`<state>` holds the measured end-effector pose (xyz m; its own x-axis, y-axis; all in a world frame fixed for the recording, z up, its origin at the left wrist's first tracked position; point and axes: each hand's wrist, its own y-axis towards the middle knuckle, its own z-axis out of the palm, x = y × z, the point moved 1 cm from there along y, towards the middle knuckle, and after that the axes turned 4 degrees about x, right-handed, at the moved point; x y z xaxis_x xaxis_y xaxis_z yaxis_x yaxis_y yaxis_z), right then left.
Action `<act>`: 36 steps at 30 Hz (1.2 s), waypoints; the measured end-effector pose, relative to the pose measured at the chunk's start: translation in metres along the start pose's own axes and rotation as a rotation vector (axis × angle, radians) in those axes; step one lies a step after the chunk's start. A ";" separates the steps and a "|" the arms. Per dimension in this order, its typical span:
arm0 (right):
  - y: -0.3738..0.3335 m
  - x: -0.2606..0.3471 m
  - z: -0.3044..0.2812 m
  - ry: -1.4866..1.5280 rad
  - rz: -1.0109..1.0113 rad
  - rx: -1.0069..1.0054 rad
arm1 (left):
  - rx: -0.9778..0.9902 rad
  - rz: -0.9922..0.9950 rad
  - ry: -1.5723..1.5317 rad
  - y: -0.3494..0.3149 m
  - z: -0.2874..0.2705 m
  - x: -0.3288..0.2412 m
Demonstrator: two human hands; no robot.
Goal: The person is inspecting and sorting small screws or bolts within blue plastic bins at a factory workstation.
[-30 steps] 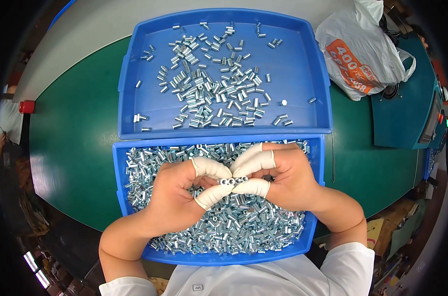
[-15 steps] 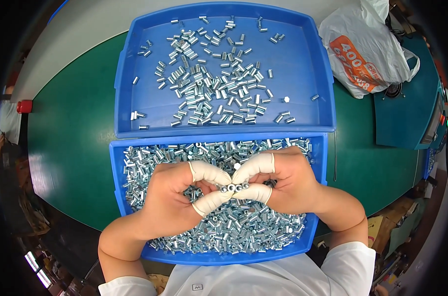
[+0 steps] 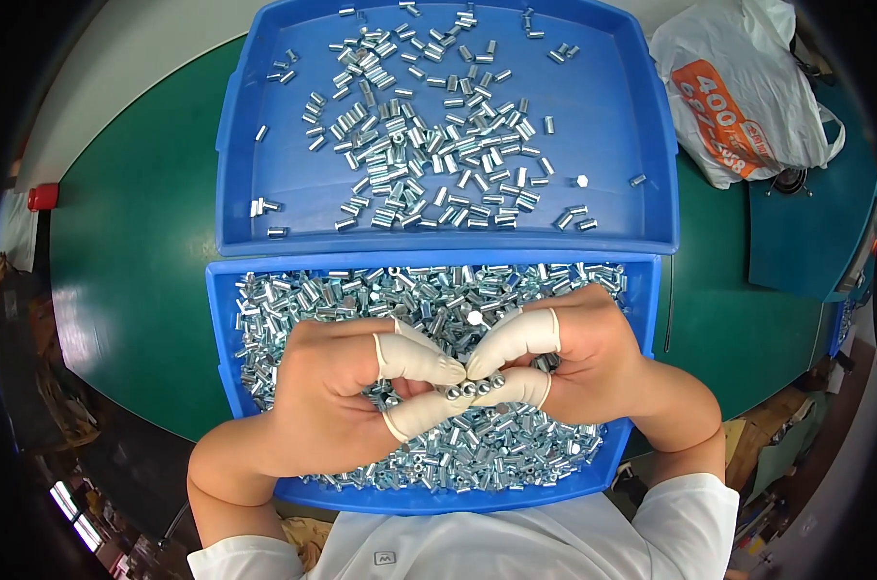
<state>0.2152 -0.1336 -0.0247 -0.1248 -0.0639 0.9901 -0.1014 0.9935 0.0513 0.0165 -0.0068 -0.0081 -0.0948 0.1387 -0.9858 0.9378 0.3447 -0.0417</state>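
My left hand [image 3: 337,382] and my right hand [image 3: 578,358] meet over the near blue tray [image 3: 221,329], which is heaped with small silver metal sleeves [image 3: 496,449]. White finger cots cover my thumbs and forefingers. Between those four fingertips I pinch a short row of metal sleeves [image 3: 469,389], end-on to the camera. Both hands hover just above the heap. The far blue tray [image 3: 651,208] holds a thinner scatter of the same silver sleeves [image 3: 429,155].
The trays sit on a green table [image 3: 139,261]. A white plastic bag with an orange panel [image 3: 738,97] lies at the back right. A teal machine [image 3: 815,232] stands to the right, a red object [image 3: 42,196] at the far left edge.
My hands keep the same pinch on the row of sleeves and have sunk slightly lower in the picture. The view has shifted, so both trays appear higher and closer.
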 end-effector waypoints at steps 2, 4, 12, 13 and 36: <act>0.001 0.001 -0.001 0.018 0.035 0.033 | 0.007 -0.009 -0.006 0.000 -0.001 -0.003; 0.000 0.000 -0.001 0.036 0.044 0.044 | 0.026 0.005 0.055 -0.001 -0.001 -0.004; 0.001 0.000 -0.003 0.039 0.035 0.073 | 0.002 0.058 0.076 -0.002 0.001 -0.002; 0.001 0.001 -0.004 0.024 0.032 0.077 | 0.000 0.067 0.083 -0.002 0.001 -0.002; -0.002 -0.004 -0.003 0.076 -0.032 0.051 | 0.049 0.030 0.026 0.000 -0.002 -0.002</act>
<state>0.2184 -0.1347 -0.0284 -0.0458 -0.0867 0.9952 -0.1550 0.9848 0.0787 0.0158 -0.0052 -0.0063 -0.0745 0.1728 -0.9821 0.9556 0.2938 -0.0207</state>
